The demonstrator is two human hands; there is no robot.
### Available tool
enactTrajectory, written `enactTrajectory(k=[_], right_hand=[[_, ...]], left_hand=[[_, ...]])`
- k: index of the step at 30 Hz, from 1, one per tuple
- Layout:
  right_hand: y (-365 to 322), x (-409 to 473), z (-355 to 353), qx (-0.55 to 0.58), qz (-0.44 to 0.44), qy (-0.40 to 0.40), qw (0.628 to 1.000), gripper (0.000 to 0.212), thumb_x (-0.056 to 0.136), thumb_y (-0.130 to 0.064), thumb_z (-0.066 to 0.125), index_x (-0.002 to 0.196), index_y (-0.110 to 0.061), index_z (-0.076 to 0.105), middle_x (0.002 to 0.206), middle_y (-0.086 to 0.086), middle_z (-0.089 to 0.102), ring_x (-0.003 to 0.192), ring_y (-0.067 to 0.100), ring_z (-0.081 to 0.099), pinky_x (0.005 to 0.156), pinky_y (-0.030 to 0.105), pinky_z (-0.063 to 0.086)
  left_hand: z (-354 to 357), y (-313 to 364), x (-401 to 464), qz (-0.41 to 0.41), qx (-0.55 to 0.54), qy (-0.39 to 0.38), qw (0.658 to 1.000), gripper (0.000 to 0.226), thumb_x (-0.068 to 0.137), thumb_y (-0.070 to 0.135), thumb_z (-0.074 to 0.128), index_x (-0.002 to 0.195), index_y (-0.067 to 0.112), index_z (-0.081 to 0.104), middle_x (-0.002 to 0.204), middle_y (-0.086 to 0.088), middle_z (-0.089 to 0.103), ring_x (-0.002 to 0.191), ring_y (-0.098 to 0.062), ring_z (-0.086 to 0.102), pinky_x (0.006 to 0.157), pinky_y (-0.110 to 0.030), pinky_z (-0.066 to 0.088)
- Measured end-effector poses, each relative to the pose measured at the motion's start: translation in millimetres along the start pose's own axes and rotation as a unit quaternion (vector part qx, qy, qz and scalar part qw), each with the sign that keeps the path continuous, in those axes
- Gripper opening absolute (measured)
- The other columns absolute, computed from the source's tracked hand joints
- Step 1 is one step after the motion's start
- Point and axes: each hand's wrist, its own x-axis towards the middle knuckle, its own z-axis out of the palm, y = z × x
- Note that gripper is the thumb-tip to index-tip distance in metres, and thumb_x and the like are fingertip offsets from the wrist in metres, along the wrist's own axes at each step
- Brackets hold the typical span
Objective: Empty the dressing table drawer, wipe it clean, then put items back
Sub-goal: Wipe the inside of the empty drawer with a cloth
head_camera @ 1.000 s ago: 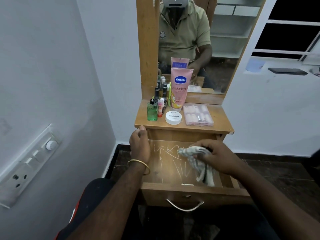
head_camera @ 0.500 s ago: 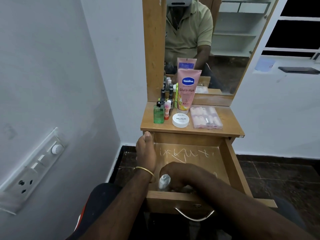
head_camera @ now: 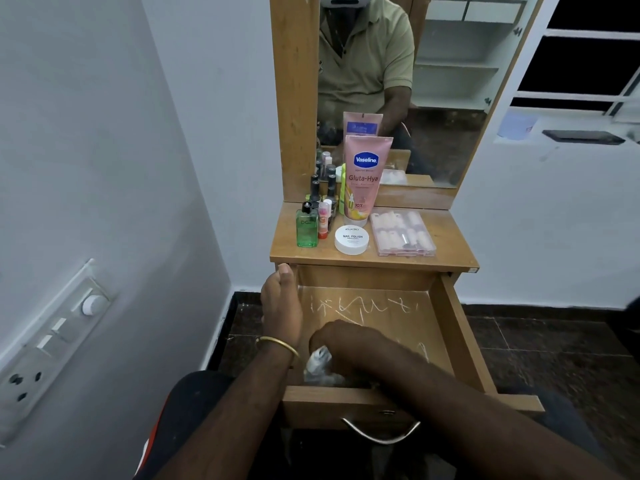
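Note:
The wooden drawer of the dressing table stands pulled out, its floor bare except for white scratch marks. My right hand grips a crumpled white cloth in the drawer's near left corner. My left hand, a gold bangle on its wrist, lies along the drawer's left wall with the thumb pointing at the tabletop edge; its fingers are hidden. On the tabletop stand a pink Vaseline tube, a green bottle, a white nail polish jar, a clear nail box and several small bottles.
A mirror rises behind the tabletop and reflects a person in an olive shirt. A white wall with a switch and socket panel runs close on the left. Dark tiled floor lies to the right. A metal handle hangs on the drawer front.
My right hand moved the cloth from the drawer's right side across to the near left corner. The left hand stayed on the drawer's left wall. The view shifted slightly.

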Motion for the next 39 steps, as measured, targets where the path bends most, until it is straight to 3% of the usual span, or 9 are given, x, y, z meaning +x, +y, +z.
enactTrajectory(k=[3, 6, 8, 19, 22, 28, 32, 36, 39], right_hand=[[22, -13, -12, 0.049, 0.065, 0.143, 0.986, 0.024, 0.082, -0.009, 0.071, 0.100, -0.024, 0.070, 0.103, -0.001, 0.068, 0.092, 0.018, 0.065, 0.078, 0.033, 0.055], [50, -32, -31, 0.008, 0.144, 0.291, 0.946, 0.023, 0.087, -0.018, 0.070, 0.108, -0.025, 0.070, 0.107, -0.001, 0.065, 0.095, 0.017, 0.060, 0.077, 0.030, 0.049], [68, -39, -33, -0.049, 0.196, 0.320, 0.926, 0.028, 0.090, -0.021, 0.067, 0.118, -0.023, 0.067, 0.116, 0.001, 0.063, 0.104, 0.019, 0.057, 0.083, 0.031, 0.049], [77, 9, -15, -0.086, 0.319, 0.140, 0.933, 0.036, 0.102, -0.026, 0.041, 0.130, -0.014, 0.059, 0.135, 0.014, 0.055, 0.123, 0.031, 0.054, 0.097, 0.041, 0.046], [58, 28, -14, -0.073, 0.320, 0.138, 0.934, 0.033, 0.099, -0.019, 0.045, 0.127, -0.010, 0.060, 0.131, 0.016, 0.058, 0.119, 0.032, 0.056, 0.094, 0.041, 0.050], [15, 51, -8, -0.019, 0.199, 0.220, 0.955, 0.038, 0.093, -0.014, 0.052, 0.129, -0.003, 0.050, 0.118, 0.017, 0.066, 0.108, 0.034, 0.061, 0.087, 0.039, 0.053], [-2, 53, -10, -0.012, 0.102, 0.193, 0.976, 0.023, 0.096, -0.017, 0.051, 0.113, -0.010, 0.063, 0.119, 0.015, 0.065, 0.110, 0.033, 0.059, 0.089, 0.039, 0.048], [20, 49, -14, -0.043, 0.063, 0.145, 0.987, 0.036, 0.091, -0.013, 0.058, 0.127, -0.017, 0.063, 0.130, 0.009, 0.058, 0.117, 0.030, 0.054, 0.096, 0.036, 0.045], [44, 36, -23, 0.007, 0.064, 0.111, 0.992, 0.036, 0.086, -0.012, 0.065, 0.121, -0.019, 0.069, 0.126, 0.005, 0.063, 0.113, 0.024, 0.059, 0.095, 0.028, 0.045]], left_hand=[[-1, -1, 2, 0.016, 0.003, 0.002, 1.000, 0.037, 0.104, 0.047, 0.026, 0.081, 0.028, 0.048, 0.084, 0.008, 0.051, 0.073, -0.004, 0.046, 0.073, -0.034, 0.038], [0, 0, 2, 0.006, 0.008, -0.001, 1.000, 0.036, 0.104, 0.047, 0.025, 0.077, 0.033, 0.045, 0.082, 0.013, 0.047, 0.073, 0.000, 0.044, 0.081, -0.035, 0.037], [0, 2, 0, -0.004, 0.014, -0.002, 1.000, 0.035, 0.104, 0.046, 0.026, 0.074, 0.038, 0.041, 0.081, 0.017, 0.045, 0.076, 0.001, 0.046, 0.089, -0.038, 0.035], [0, -4, 2, -0.007, 0.020, 0.001, 1.000, 0.056, 0.089, 0.066, 0.021, 0.084, 0.022, 0.054, 0.102, -0.003, 0.062, 0.095, -0.015, 0.056, 0.102, -0.057, 0.038], [0, -3, 1, -0.007, 0.013, -0.002, 1.000, 0.038, 0.100, 0.055, 0.026, 0.076, 0.034, 0.047, 0.089, 0.010, 0.055, 0.085, -0.004, 0.051, 0.103, -0.054, 0.038], [0, -3, 3, 0.013, 0.004, 0.001, 1.000, 0.048, 0.095, 0.057, 0.026, 0.079, 0.022, 0.054, 0.090, 0.004, 0.058, 0.084, -0.008, 0.054, 0.100, -0.053, 0.041], [0, -3, 3, 0.007, 0.009, 0.003, 1.000, 0.065, 0.078, 0.072, 0.020, 0.084, 0.019, 0.058, 0.105, -0.007, 0.062, 0.098, -0.019, 0.058, 0.100, -0.056, 0.040], [0, -3, 3, 0.014, 0.010, -0.001, 1.000, 0.047, 0.090, 0.064, 0.026, 0.080, 0.028, 0.055, 0.110, -0.007, 0.062, 0.099, -0.017, 0.056, 0.099, -0.051, 0.042], [0, -7, 5, 0.026, 0.009, -0.002, 1.000, 0.055, 0.085, 0.070, 0.023, 0.081, 0.025, 0.055, 0.106, -0.001, 0.061, 0.097, -0.014, 0.056, 0.095, -0.049, 0.044]])
